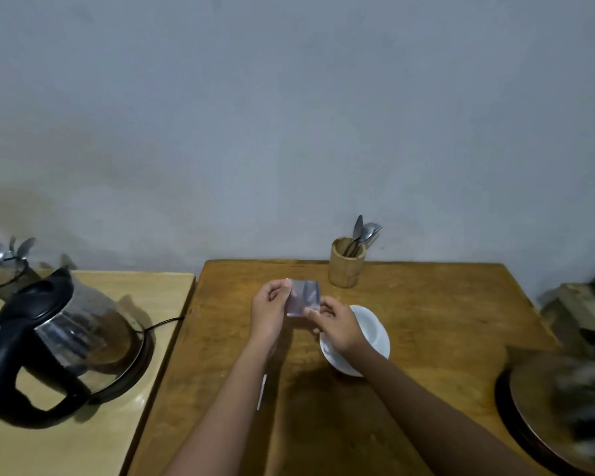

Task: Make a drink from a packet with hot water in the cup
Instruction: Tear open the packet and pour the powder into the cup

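A small silvery packet (303, 297) is held up over the brown table between both hands. My left hand (268, 314) pinches its upper left corner. My right hand (337, 326) pinches its lower right edge. Just under my right hand stands a white cup (371, 333), partly hidden by the hand and wrist. A glass electric kettle (66, 338) with a black lid and handle sits on its base on the lighter table at the left. A thin torn strip (261, 391) lies on the brown table below my left forearm.
A wooden holder (346, 264) with a spoon and forks stands at the back of the brown table (443, 321). A second utensil holder (4, 276) stands behind the kettle. A round dark tray (536, 407) with something blurred on it sits at the right edge.
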